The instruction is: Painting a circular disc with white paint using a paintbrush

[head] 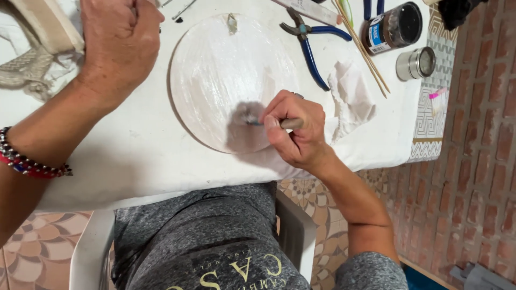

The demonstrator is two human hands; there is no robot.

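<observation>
A round wooden disc [215,70], painted whitish with a small metal hanger at its far edge, lies on the white-covered table [134,161]. My right hand [295,129] grips a paintbrush [287,123] whose bristles touch the disc's near right part, where a grey shadow falls. My left hand [121,43] rests as a closed fist on the table left of the disc, next to a beige woven cloth [37,43]. A beaded bracelet sits on my left wrist.
Blue-handled pliers [312,48] lie right of the disc, beside a crumpled white rag [352,96] and thin wooden sticks [363,48]. A dark jar [392,27] and a small metal tin [416,63] stand at the far right. A brick wall runs along the right.
</observation>
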